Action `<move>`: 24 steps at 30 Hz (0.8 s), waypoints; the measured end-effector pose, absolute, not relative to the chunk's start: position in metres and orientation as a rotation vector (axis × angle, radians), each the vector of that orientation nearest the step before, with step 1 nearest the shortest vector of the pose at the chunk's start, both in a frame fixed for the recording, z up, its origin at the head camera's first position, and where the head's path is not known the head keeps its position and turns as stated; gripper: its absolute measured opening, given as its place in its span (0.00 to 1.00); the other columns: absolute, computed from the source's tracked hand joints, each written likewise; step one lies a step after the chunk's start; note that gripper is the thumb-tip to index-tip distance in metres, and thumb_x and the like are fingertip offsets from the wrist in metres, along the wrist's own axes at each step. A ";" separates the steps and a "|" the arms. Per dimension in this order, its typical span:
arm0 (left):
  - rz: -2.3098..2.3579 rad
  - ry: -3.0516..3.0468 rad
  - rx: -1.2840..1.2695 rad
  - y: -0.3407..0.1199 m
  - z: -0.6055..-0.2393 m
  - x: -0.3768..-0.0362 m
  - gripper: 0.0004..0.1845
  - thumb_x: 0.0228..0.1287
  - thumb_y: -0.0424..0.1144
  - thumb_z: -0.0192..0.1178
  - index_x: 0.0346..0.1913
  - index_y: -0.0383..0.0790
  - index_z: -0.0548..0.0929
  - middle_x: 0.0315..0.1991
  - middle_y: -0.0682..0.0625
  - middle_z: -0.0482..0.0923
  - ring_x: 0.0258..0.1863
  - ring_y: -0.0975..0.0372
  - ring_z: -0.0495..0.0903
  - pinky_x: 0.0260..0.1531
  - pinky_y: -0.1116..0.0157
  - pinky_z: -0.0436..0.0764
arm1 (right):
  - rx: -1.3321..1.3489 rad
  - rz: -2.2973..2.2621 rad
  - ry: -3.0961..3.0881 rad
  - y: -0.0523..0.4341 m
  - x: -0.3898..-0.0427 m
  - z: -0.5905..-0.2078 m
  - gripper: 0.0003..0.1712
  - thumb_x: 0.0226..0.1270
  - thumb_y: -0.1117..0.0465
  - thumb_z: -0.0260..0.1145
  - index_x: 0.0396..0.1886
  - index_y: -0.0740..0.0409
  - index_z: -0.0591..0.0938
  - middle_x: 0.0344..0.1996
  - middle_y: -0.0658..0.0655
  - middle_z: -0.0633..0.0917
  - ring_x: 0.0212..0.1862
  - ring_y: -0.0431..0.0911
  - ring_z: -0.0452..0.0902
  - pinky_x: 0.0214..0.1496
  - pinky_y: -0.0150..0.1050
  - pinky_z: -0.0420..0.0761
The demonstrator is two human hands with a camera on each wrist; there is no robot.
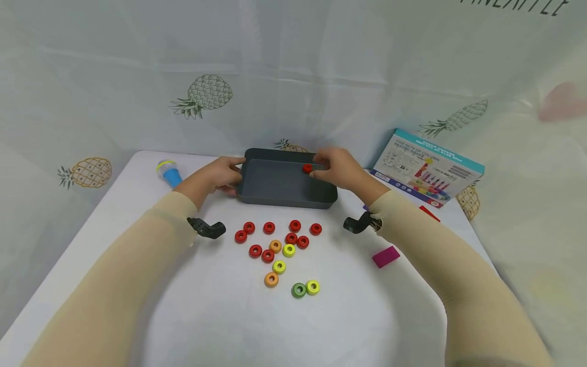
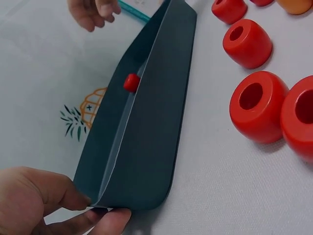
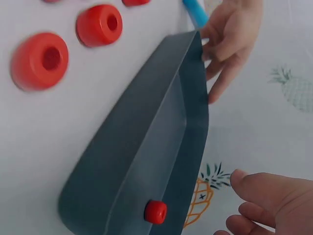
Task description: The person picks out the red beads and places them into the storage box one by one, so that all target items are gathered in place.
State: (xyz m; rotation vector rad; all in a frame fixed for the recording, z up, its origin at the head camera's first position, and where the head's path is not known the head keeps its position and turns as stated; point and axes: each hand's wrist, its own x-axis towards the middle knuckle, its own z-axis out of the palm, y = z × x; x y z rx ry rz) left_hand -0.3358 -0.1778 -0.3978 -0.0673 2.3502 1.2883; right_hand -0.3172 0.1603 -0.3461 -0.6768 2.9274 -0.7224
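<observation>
The left hand (image 1: 219,176) grips the left end of a dark grey rectangular plastic tray (image 1: 275,196) — thumb on the near side of the corner, fingers curled round the end wall, as the left wrist view shows. The right hand (image 1: 341,171) is at the tray's far right corner, fingers loosely bent and part open; a small red ring-shaped bead (image 1: 307,168) shows just at its fingertips, over the tray's far right inside. Whether the fingertips pinch the bead or it is free of them cannot be told: in the right wrist view the bead (image 3: 155,212) is seen against the tray's inner wall, with the fingers just beside it and a gap between.

The tray lies flat on the white table (image 1: 220,316), toward the far edge at the middle, its long axis running left to right, open side up.

On the near side of the tray a loose scatter of rings — nine red rings (image 1: 269,228), two orange rings (image 1: 271,279), three yellow rings (image 1: 313,287) and one green ring (image 1: 298,290) — lies on the table. A magenta flat block (image 1: 385,256) lies to the right of them. A blue toy microphone (image 1: 169,173) lies to the far left, and a printed cardboard box (image 1: 426,168) leans at the far right.
</observation>
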 end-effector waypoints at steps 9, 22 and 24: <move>1.259 2.370 -0.036 -0.174 -0.398 -0.332 0.41 0.70 0.31 0.54 0.82 0.52 0.52 0.73 0.36 0.63 0.53 0.49 0.78 0.35 0.60 0.88 | -0.670 -0.800 2.887 0.175 -0.283 -0.353 0.26 0.63 0.53 0.75 0.59 0.58 0.83 0.52 0.57 0.86 0.50 0.51 0.80 0.54 0.47 0.84; 1.253 2.376 -0.017 -0.176 -0.397 -0.334 0.41 0.69 0.30 0.53 0.82 0.51 0.51 0.73 0.35 0.61 0.55 0.48 0.77 0.36 0.60 0.89 | -0.727 -0.733 2.801 0.169 -0.238 -0.378 0.24 0.60 0.55 0.77 0.55 0.58 0.86 0.46 0.56 0.86 0.46 0.49 0.80 0.51 0.44 0.85; 1.256 2.374 -0.013 -0.176 -0.397 -0.334 0.42 0.69 0.30 0.53 0.82 0.51 0.51 0.73 0.35 0.61 0.55 0.48 0.77 0.36 0.60 0.89 | -0.711 -0.731 2.777 0.169 -0.233 -0.383 0.24 0.60 0.54 0.77 0.55 0.57 0.86 0.46 0.56 0.87 0.48 0.50 0.80 0.52 0.43 0.86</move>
